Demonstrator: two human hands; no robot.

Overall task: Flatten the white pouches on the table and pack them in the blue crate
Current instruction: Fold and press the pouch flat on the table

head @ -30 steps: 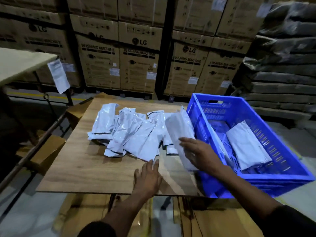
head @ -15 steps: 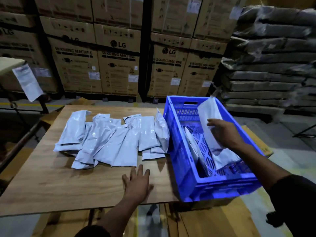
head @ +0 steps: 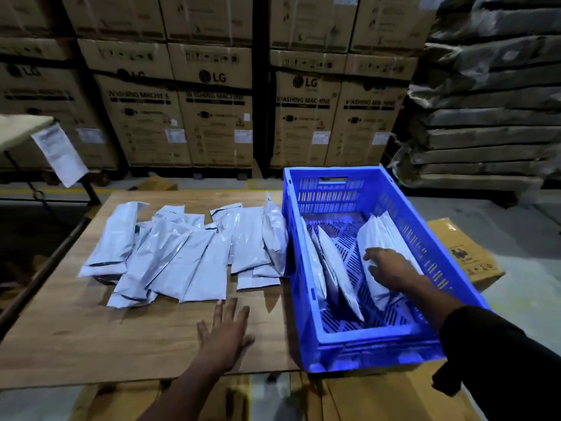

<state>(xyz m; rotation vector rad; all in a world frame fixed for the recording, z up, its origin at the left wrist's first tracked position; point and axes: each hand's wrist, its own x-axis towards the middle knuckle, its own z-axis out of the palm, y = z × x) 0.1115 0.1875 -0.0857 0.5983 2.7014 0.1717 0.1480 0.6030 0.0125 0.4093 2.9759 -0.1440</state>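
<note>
Since a moment ago, right hand (head: pixel 391 268) has lowered its white pouch (head: pixel 375 238) into the blue crate (head: pixel 358 338), fingers curled on it; left hand (head: pixel 226 332) stays flat, open-fingered, on the worktop (head: pixel 91 335).

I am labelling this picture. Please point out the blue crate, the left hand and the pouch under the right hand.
blue crate (head: pixel 364 344): head view, near wall.
left hand (head: pixel 226 332): head view, back of hand.
pouch (head: pixel 372 235): head view, upper part.

— Right hand (head: pixel 391 268)?
— Inside the blue slatted plastic crate (head: pixel 364 344), gripping a white plastic pouch (head: pixel 375 238) propped against the wall.
— Left hand (head: pixel 226 332)?
— Flat on the brown wooden table (head: pixel 91 338), near the loose white pouches (head: pixel 182 253).
</note>
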